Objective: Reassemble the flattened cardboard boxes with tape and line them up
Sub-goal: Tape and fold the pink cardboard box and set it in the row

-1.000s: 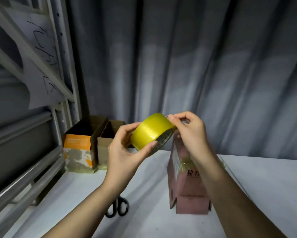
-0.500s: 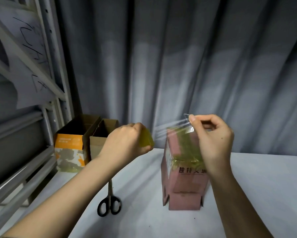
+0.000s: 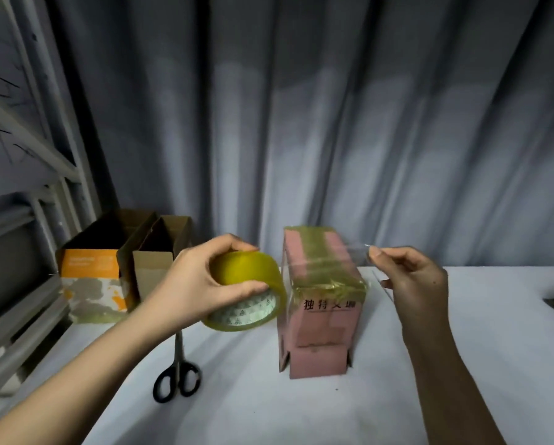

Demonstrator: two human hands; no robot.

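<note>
Already two open cartons (image 3: pixel 125 261) stand lined up at the table's (image 3: pixel 461 364) left; the pink box (image 3: pixel 322 300) is upright, mid-taping. Left hand (image 3: pixel 189 293) grips the yellow tape roll (image 3: pixel 250 290), right hand (image 3: pixel 410 281) pinches the clear strip's (image 3: pixel 352 252) end over the box; cutting with the scissors (image 3: pixel 177 374) remains

Black-handled scissors (image 3: pixel 178 372) lying lower left on white table (image 3: pixel 461 364), grey pleated curtain (image 3: pixel 301 123) across the back, grey metal shelving frame (image 3: pixel 28 194) along the left edge
</note>
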